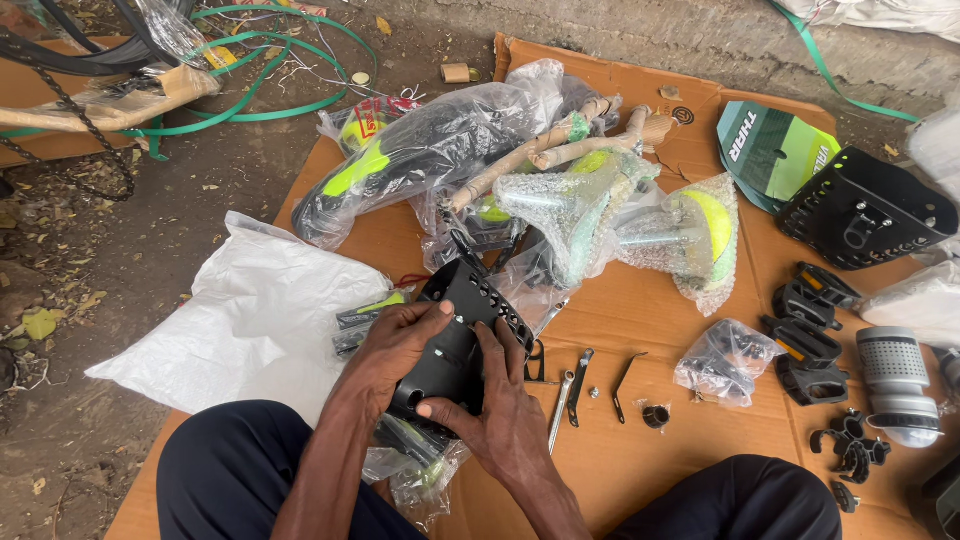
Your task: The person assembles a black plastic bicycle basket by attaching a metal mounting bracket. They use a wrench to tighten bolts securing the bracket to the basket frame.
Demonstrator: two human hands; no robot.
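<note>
- Both hands are locked on one piece: a black perforated plastic guard (462, 330), held up over the near edge of the cardboard sheet (640, 310).
- The left hand (392, 345) curls around the guard's left side, thumb pressed on its upper face, fingers wrapped behind it.
- The right hand (500, 410) grips from below and the right, fingers closed across the guard's lower face, index finger lying up along it.
- Just right of the guard, flat on the cardboard sheet, lie small metal spanners (570, 390), with a bent hex key (625, 385) beside them.
- Further right of the guard sits a small clear bag of black parts (722, 362), then black pedals (805, 335) stacked near the sheet's right side.
- Beyond the pedals, a grey ribbed cylinder (895, 385) stands close to the right edge.
- Behind the guard, away from the person, a heap of plastic-wrapped frame parts (440, 150) in black and bright yellow-green fills the middle of the sheet.
- Far right of the guard, at the back corner, a second black perforated panel (865, 210) rests against a green printed card (770, 145).
- Left of the guard, a white woven sack (250, 310) spreads from the sheet onto the dirt.
- Under the guard, a crumpled clear wrapper (420, 470) hangs between the person's dark-trousered knees.
</note>
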